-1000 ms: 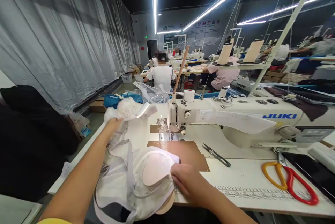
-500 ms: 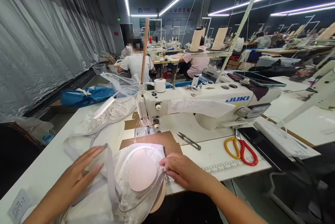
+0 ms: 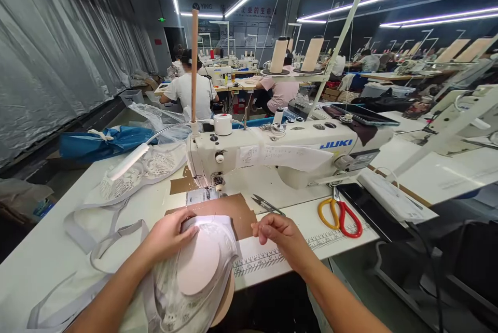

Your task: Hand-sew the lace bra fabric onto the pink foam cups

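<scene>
A white lace bra cup with a pale pink pad (image 3: 198,271) lies at the near edge of the white table (image 3: 50,250), in front of the white JUKI sewing machine (image 3: 272,154). My left hand (image 3: 169,234) rests on the cup's upper left edge, fingers curled over the fabric. To the right of the cup, my right hand (image 3: 278,232) hovers just above the table with thumb and fingers pinched together; what they hold, if anything, is too small to see. White straps (image 3: 93,234) trail left from the cup.
Thread snips (image 3: 264,204) and yellow-and-red scissors (image 3: 338,216) lie right of the needle. A pile of white lace pieces (image 3: 143,169) sits at the back left by a blue bag (image 3: 97,143). A dark tablet (image 3: 373,208) lies at the right. Other people sew at tables behind.
My left hand dropped a lace piece on the back-left pile, came back and now lies on the cup. My right hand let go of the cup's edge and lifted to the right.
</scene>
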`<state>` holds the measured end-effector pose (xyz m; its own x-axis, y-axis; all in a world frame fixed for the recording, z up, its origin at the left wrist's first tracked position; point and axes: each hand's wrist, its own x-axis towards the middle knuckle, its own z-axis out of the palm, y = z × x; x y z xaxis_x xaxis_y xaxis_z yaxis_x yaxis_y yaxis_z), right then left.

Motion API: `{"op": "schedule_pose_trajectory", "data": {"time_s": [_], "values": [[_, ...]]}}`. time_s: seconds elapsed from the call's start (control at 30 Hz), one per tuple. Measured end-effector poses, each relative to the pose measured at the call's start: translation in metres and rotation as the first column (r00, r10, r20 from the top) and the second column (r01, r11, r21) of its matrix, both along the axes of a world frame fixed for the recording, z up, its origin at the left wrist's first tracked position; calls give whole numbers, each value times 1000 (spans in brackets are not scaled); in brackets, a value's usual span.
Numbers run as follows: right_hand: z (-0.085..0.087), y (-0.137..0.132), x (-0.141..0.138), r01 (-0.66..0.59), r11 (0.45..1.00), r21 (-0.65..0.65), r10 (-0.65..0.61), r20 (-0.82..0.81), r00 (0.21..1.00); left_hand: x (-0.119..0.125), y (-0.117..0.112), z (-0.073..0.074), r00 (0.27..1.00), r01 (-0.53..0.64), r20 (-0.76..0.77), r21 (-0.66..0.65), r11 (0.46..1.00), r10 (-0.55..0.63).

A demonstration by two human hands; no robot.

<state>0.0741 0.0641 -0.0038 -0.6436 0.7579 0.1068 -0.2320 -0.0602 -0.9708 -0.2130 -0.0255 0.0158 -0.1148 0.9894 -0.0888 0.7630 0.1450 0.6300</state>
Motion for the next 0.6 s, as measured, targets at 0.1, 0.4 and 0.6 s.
{"op": "schedule_pose_trajectory", "data": {"time_s": [0.1, 0.4, 0.6], "values": [[3, 4, 10, 12, 974, -226, -35, -95, 995, -5, -2, 1, 991, 8, 131, -51, 999, -1], [13, 10, -28, -65, 983, -171, 85, 115, 990, 0, -12, 15, 816, 8, 574, -129, 992, 68], [18, 19, -62, -215, 970, -110, 237, 271, 933, 1, -14, 10, 666, 24, 736, -185, 982, 122]]}}
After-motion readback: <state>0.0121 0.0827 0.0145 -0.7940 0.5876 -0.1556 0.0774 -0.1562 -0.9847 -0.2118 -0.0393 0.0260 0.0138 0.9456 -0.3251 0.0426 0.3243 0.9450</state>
